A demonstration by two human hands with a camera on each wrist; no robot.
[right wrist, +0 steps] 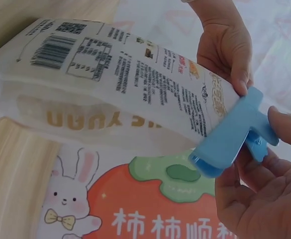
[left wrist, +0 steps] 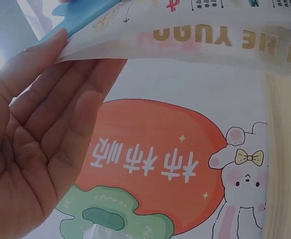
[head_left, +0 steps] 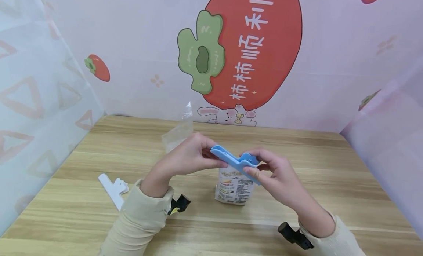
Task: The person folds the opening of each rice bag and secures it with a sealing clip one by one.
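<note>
A white printed food bag (head_left: 234,188) stands upright on the table, its barcode side toward me in the right wrist view. Across its top edge lies a blue bag clip (right wrist: 230,132), slanting down to the right in the head view. My right hand (head_left: 275,171) pinches the clip's handles between thumb and fingers. At the other end, my left hand (head_left: 188,157) holds the bag's top corner, thumb in front and fingers behind, right beside the clip's tip. Gold lettering shows along the bag's side in the left wrist view.
A white clip (head_left: 113,190) lies on the wooden table (head_left: 330,182) to the left. Behind my left hand is a crumpled clear plastic bag (head_left: 180,133). Printed cloth walls (head_left: 142,39) enclose the back and both sides.
</note>
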